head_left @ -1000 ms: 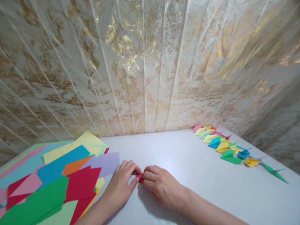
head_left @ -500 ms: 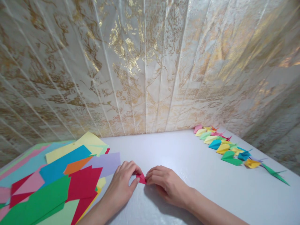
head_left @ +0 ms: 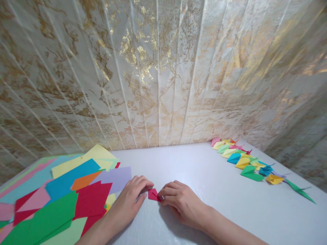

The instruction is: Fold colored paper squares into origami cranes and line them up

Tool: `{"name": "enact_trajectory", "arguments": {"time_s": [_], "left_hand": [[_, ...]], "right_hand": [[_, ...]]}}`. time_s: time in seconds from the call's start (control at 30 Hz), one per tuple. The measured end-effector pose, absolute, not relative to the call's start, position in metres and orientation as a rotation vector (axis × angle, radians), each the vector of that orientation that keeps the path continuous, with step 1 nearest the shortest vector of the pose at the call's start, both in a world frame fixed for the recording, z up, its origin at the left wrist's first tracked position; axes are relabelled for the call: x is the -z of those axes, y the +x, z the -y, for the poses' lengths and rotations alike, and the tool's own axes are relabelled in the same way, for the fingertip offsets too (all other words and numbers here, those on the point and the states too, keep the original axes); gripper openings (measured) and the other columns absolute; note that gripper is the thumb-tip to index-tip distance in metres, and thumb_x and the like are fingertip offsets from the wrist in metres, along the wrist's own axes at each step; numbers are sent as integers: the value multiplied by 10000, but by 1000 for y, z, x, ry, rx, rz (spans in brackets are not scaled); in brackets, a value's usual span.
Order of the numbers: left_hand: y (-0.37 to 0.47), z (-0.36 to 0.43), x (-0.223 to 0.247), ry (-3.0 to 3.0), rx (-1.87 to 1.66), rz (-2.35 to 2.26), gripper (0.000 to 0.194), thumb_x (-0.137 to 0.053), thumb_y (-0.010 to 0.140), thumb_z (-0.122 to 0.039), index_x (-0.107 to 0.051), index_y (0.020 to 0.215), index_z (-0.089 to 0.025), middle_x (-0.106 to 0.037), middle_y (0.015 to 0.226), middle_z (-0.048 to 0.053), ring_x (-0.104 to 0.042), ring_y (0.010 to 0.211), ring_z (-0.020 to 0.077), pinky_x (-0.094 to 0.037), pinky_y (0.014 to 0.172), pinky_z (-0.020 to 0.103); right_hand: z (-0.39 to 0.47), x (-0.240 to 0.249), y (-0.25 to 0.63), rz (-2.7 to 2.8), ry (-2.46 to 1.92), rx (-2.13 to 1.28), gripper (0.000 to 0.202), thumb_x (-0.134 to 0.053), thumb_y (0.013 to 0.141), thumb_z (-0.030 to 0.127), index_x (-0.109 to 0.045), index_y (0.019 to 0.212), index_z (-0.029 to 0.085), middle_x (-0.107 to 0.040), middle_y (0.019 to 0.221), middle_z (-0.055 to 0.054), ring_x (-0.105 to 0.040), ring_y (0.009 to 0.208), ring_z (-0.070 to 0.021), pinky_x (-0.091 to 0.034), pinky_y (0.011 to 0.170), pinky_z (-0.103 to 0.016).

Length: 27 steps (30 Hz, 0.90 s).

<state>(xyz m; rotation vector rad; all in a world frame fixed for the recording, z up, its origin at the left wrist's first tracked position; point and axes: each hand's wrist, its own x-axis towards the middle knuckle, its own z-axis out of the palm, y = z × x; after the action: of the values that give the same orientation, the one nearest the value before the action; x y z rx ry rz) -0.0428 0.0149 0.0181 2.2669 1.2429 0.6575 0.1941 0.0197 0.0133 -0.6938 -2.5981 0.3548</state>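
A small folded piece of red paper [head_left: 153,194] lies on the white table in front of me, with a dark crease or gap running across it. My right hand [head_left: 178,200] pinches its right corner between curled fingers and thumb, and the fingers cover that end. Just left of the paper is my left hand [head_left: 135,194]. Its fingers are bent and its thumb stands apart from them, with nothing between. The left fingertips come close to the paper's upper left corner; whether they touch it I cannot tell.
Loose coloured sheets, among them a green sheet [head_left: 48,217] and a lilac sheet [head_left: 117,178], overlap on the left. Folded paper figures, including a green one [head_left: 251,173] and a yellow one [head_left: 275,179], line the right side. A gold-patterned curtain [head_left: 158,85] hangs behind the white table [head_left: 173,160].
My left thumb and fingers have drawn back a little to the left from the red paper, exposing more of it. My right hand keeps its hold with little movement.
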Motion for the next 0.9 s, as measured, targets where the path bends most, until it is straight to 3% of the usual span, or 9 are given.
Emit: {"name": "enact_trajectory", "arguments": {"time_s": [0.07, 0.13, 0.23, 0.37, 0.57, 0.77, 0.9], "left_hand": [[-47, -14, -18, 2384, -677, -1146, 418, -428, 894, 2, -575, 1181, -265, -604, 1205, 43, -534, 1140, 219, -428, 979, 380], [-51, -14, -17, 2516, -633, -1026, 411, -429, 939, -15, -572, 1215, -282, -599, 1254, 38, -532, 1158, 211, -427, 985, 362], [-51, -17, -16, 2641, -593, -963, 261, -453, 1005, -115, -599, 1170, -255, -640, 1172, 43, -572, 1063, 210, -454, 914, 344], [-46, -20, -13, 2698, -656, -994, 198, -466, 1018, -157, -618, 1127, -222, -659, 1096, 46, -587, 994, 210, -468, 866, 343], [-40, -17, -16, 2720, -657, -1060, 124, -569, 964, -153, -654, 1038, -204, -673, 1027, 39, -609, 926, 211, -494, 829, 341], [-35, -13, -16, 2757, -594, -1165, 199, -481, 976, -120, -670, 1007, -175, -693, 1007, 72, -623, 902, 238, -509, 837, 385], [-37, -16, -15, 2546, -709, -1170, 247, -441, 990, -131, -679, 969, -193, -701, 994, 59, -627, 928, 220, -489, 871, 358]], "right_hand": [[-20, -13, 195, 2596, -693, -361, 254, -541, 780, -4, -643, 910, 190, -729, 1058, -33, -621, 957, -198, -425, 822, -316], [-20, -13, 195, 2571, -694, -404, 295, -544, 743, -14, -646, 926, 194, -728, 1058, -34, -624, 965, -202, -429, 841, -318], [-20, -13, 195, 2469, -773, -534, 368, -537, 721, -32, -646, 988, 197, -722, 1000, -33, -628, 928, -190, -448, 844, -297], [-19, -11, 189, 2395, -896, -582, 321, -586, 796, 17, -624, 1062, 192, -691, 955, -38, -608, 883, -189, -471, 790, -277], [-24, -5, 172, 2432, -991, -389, 160, -624, 846, 65, -646, 956, 179, -651, 977, -62, -593, 888, -209, -490, 765, -292], [-26, -8, 165, 2488, -1038, -340, 159, -691, 816, 100, -656, 956, 167, -657, 954, -65, -614, 879, -218, -513, 755, -293], [-31, -5, 160, 2535, -1011, -225, 103, -622, 869, 77, -653, 922, 159, -675, 912, -68, -617, 823, -207, -498, 720, -288]]}}
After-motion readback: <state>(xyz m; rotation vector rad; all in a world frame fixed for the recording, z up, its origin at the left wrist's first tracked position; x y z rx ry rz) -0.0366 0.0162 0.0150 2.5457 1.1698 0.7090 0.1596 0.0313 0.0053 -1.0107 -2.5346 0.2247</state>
